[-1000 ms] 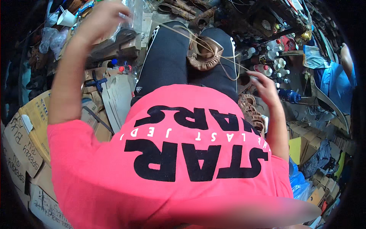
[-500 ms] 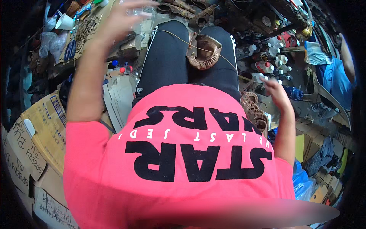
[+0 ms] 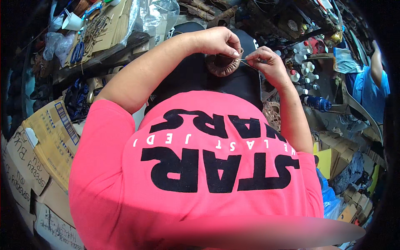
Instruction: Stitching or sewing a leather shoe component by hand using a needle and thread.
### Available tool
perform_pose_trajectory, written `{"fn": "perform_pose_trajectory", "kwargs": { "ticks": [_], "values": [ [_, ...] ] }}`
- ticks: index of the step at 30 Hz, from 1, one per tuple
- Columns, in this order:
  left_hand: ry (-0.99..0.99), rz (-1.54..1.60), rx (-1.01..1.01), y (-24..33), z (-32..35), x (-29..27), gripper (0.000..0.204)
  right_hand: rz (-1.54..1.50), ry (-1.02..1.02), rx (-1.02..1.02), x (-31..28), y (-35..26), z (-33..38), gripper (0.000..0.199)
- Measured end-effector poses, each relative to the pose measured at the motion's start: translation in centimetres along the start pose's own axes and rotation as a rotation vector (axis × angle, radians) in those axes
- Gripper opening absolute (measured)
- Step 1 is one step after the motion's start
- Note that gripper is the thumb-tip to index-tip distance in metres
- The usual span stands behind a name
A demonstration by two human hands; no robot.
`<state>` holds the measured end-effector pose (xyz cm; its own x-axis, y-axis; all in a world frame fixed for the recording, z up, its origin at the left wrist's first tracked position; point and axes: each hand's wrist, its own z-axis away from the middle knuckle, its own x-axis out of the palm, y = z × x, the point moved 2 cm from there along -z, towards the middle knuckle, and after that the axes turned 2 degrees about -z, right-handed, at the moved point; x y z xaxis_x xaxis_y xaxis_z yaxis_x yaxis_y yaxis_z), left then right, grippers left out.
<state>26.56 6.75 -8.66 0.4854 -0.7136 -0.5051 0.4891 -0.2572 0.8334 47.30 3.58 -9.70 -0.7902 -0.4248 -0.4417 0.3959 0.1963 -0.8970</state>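
On my lap, between the thighs of my black trousers (image 3: 183, 77), rests a brown leather moccasin (image 3: 221, 71) with a gathered, puckered toe facing me. My left hand (image 3: 220, 41) reaches over its opening, thumb and finger pinched together at the right rim; what they hold is hidden. Just right of the shoe, my right hand (image 3: 268, 64) pinches a thin, light thread (image 3: 246, 62) that runs toward the left fingertips. Whether a needle is on the thread is too small to tell.
More brown moccasins (image 3: 273, 114) lie by my right hip. Several bottles (image 3: 306, 66) stand beyond. Cardboard boxes (image 3: 50, 129) are at left; blue-handled scissors (image 3: 77, 54) and a white cup (image 3: 71, 23) lie farther up. Another person's arm (image 3: 376, 66) shows at the right edge.
Both hands, spread wide apart before, have come together at the moccasin. The long thread that stretched across my thighs now shows only as a short length between the hands.
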Motion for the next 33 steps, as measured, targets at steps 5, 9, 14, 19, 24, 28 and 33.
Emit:
{"fn": "perform_pose_trajectory", "kwargs": {
  "ticks": [5,9,14,19,24,28,33],
  "values": [
    [-0.05,0.393,-0.063,-1.3,0.0,0.7,0.024,-0.174,0.043,-0.035,1.4,1.2,0.5,0.013],
    [-0.072,0.38,-0.013,-1.7,0.1,0.6,0.026,-0.13,0.143,-0.061,2.3,0.6,1.8,0.013],
    [-0.133,0.124,0.07,-0.8,0.2,0.4,0.028,0.133,0.13,-0.062,1.8,-2.8,2.6,0.014],
    [-0.17,-0.021,0.106,-0.1,-0.1,0.5,0.024,0.787,-0.158,-0.193,1.2,-5.9,1.0,0.016],
    [-0.114,-0.097,0.051,-0.4,-1.5,0.8,0.022,0.441,-0.186,-0.096,1.2,-3.9,-0.8,0.015],
    [0.281,-0.263,0.156,-0.7,0.0,0.6,0.023,-0.091,-0.141,0.245,1.6,-0.8,-0.4,0.017],
    [0.344,-0.371,0.016,0.0,6.1,0.7,0.024,-0.51,-0.051,0.383,0.1,1.0,1.0,0.026]
  ]
}}
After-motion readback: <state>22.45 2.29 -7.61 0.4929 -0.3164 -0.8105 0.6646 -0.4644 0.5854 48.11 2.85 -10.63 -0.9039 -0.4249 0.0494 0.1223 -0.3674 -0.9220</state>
